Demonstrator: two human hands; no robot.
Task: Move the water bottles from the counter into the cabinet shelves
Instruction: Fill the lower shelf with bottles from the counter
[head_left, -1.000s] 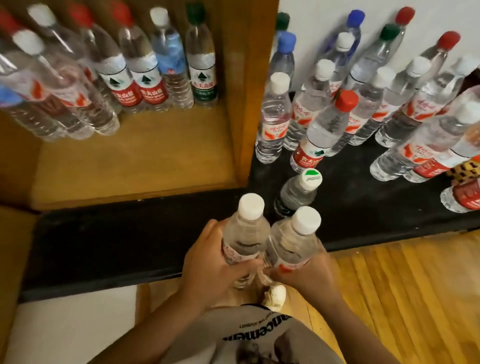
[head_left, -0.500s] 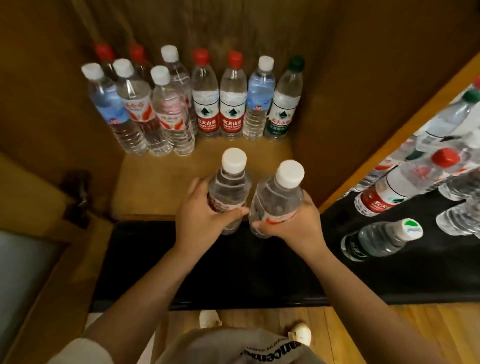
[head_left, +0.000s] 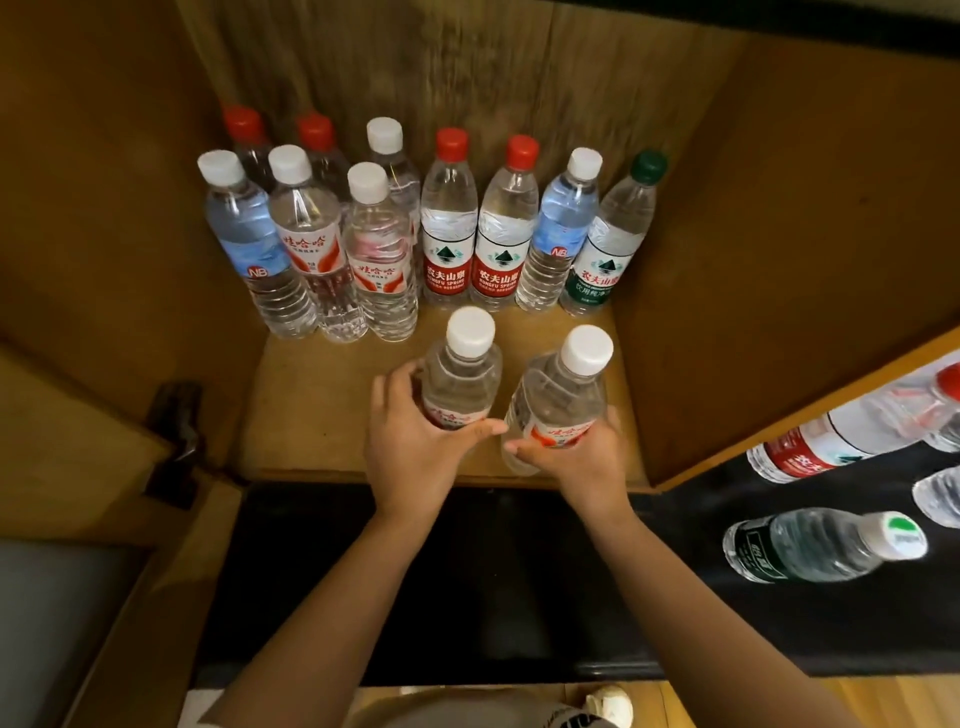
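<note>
Left hand (head_left: 415, 441) fingers curled round white-capped bottle (head_left: 460, 374); right hand (head_left: 582, 457) fingers curled round second white-capped bottle (head_left: 561, 400). Both over cabinet shelf (head_left: 311, 410), before standing bottle row (head_left: 452, 228).

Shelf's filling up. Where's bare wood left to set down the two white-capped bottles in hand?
Free: the front strip of the wooden shelf floor, left of the left hand, bordered by the standing bottle rows behind and the front edge. Also a smaller patch ahead of the right hand, before the green-capped bottle. Crowded: the whole back, two rows deep at left.
</note>
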